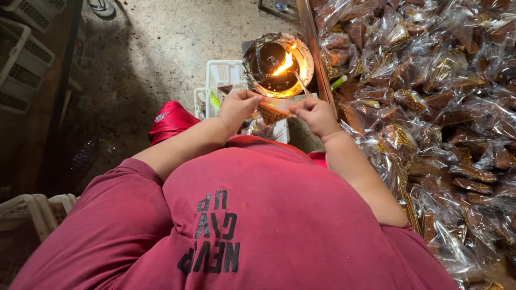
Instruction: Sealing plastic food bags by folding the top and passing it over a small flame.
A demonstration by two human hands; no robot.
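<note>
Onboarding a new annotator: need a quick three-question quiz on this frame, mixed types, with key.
1. True or false: both hands, the left hand and the right hand, hold one small clear plastic packet with a brown triangular piece.
2. What burns just beyond the hands? A) a flame in a round, soot-blackened metal tin B) a gas stove C) a candle on a plate
3. Fill in: the heap of filled clear packets lies on the person's ____ side.

Key: 1 true; 2 A; 3 right.
</note>
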